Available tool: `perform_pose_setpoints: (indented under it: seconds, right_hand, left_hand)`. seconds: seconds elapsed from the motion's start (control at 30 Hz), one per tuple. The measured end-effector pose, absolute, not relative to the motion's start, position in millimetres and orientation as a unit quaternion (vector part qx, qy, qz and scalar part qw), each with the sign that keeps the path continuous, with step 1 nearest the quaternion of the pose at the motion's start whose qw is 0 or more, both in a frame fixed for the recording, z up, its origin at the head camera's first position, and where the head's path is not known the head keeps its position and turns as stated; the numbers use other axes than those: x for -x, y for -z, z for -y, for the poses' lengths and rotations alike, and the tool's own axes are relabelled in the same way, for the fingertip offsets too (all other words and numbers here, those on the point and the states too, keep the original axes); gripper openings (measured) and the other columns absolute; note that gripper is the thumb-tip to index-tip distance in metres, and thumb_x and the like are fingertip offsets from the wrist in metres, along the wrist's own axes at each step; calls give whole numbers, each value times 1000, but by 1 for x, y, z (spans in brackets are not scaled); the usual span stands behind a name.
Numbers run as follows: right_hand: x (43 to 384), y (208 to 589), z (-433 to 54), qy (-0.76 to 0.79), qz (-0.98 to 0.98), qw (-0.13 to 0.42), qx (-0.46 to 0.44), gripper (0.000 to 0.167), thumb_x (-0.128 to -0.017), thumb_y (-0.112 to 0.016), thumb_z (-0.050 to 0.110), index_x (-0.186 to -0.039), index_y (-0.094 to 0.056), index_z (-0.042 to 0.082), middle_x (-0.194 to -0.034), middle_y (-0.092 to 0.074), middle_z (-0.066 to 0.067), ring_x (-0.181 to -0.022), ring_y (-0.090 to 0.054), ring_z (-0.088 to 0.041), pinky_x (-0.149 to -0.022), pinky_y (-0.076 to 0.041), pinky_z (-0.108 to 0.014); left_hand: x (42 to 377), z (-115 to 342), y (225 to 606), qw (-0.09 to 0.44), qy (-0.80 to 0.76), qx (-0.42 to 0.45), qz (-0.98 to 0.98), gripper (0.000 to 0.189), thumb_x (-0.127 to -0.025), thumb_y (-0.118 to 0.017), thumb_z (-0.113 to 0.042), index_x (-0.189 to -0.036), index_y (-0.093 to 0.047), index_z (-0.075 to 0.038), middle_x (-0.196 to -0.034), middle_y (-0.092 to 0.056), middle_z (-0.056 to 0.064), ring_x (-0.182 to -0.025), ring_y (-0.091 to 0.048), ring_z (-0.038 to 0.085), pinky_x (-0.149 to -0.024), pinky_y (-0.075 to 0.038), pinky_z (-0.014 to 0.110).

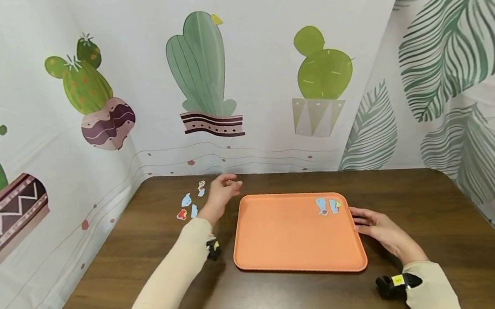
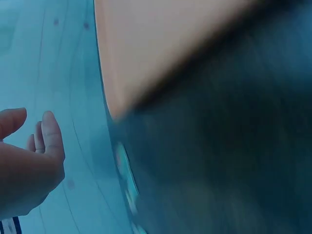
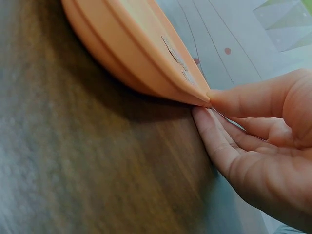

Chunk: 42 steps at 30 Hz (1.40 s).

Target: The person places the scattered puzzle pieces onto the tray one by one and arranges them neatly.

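Note:
In the head view, an orange tray (image 1: pixel 293 240) lies on the dark wooden table. My right hand (image 1: pixel 380 231) is at its right edge; in the right wrist view its thumb and fingers (image 3: pixel 214 131) pinch the rim. Two flat light-blue pieces with coloured patches (image 1: pixel 327 206) sit near the tray's far right corner, side by side and apart. My left hand (image 1: pixel 222 195) hovers near the tray's far left corner, fingers loosely bent and nothing in them. Beside it, on the table, lie a blue piece (image 1: pixel 186 199), a red piece (image 1: pixel 182 214) and other small flat pieces.
A cloth printed with cacti and leaves (image 1: pixel 257 73) hangs behind the table (image 1: pixel 119 268) and along its sides. Black devices are strapped to both wrists, such as the right wrist strap (image 1: pixel 397 285). The left wrist view is blurred.

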State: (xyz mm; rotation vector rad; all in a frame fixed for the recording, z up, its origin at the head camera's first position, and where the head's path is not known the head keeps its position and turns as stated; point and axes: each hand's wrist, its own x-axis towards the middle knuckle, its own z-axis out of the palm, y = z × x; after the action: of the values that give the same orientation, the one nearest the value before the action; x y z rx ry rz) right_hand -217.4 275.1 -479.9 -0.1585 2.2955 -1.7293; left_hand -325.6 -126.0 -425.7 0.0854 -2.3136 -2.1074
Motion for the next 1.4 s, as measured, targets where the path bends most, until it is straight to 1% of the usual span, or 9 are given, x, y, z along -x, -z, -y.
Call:
perform_pose_setpoints:
  seconds: [0.13,0.23,0.33,0.53,0.63,0.77,0.97,1.23,1.4]
  right_hand:
    - [217,479,-274,596,-790,132,56,62,-96,-58,7,-147,-27,-8,-142,-37,-33,-130,-38,-44,-92,-51,-26]
    - [217,479,-274,596,-790,132,57,62,-96,-58,8,-147,-27,-8,-142,-37,-33,-130,-37,-45,-92,-52,-26]
    - [216,480,-275,595,-791,131,57,62,-95,-59,8,-147,-27,-8,-142,-38,-33,-130,-38,-45,-92,-51,-26]
    - [216,479,-276,590,-795,131,55,62,-95,-58,7,-147,-27,-8,-141,-38,-33,-128,-41,-44,-94,-51,-30]
    - [215,479,-275,588,-796,132,55,62,-96,-58,6,-147,-26,-8,-141,-38,-34,-128,-42,-44,-94,-52,-32]
    - [214,478,-275,586,-798,133,55,62,-96,-58,9,-147,-26,-8,-141,-39,-33,-130,-39,-44,-94,-52,-31]
    - [215,478,-274,586,-797,134,57,63,-96,-59,9,-147,-26,-8,-141,-39,-33,-129,-39,-44,-92,-52,-27]
    - [215,478,-274,588,-796,133,58,64,-95,-60,8,-147,-27,-9,-140,-39,-34,-128,-41,-43,-92,-52,-26]
    - [216,479,-274,585,-798,130,59,64,-95,-60,8,-146,-27,-9,-140,-39,-34,-128,-41,-43,-91,-51,-25]
  left_hand:
    - [326,170,433,46,675,-51,734,31,-90,-61,4,-119,-55,10,-95,-61,13,-82,-66,24,-85,-57,37]
    - [324,200,441,67,675,-69,731,33,-89,-61,6,-119,-53,15,-97,-62,16,-72,-63,8,-79,-58,30]
    - [320,225,446,83,664,-84,739,36,-89,-61,5,-121,-50,17,-97,-63,16,-67,-61,2,-75,-58,25]
    - [310,259,455,90,640,-128,753,36,-89,-60,4,-122,-50,16,-80,-59,0,-61,-61,5,-60,-55,21]
    - [304,269,459,77,644,-150,746,36,-89,-59,6,-121,-49,19,-80,-61,5,-60,-61,7,-59,-56,21]
    - [298,279,464,49,632,-168,755,40,-87,-63,6,-122,-47,19,-88,-64,12,-65,-63,6,-64,-57,21]
    - [292,286,467,6,553,-140,821,39,-84,-67,4,-119,-53,15,-98,-61,14,-72,-57,6,-65,-51,18]
    - [291,289,467,1,481,-112,869,33,-78,-72,3,-107,-59,12,-97,-62,17,-79,-54,19,-63,-43,24]
    - [293,290,467,-6,466,-100,879,33,-79,-72,2,-107,-59,12,-89,-60,14,-75,-51,19,-62,-41,25]
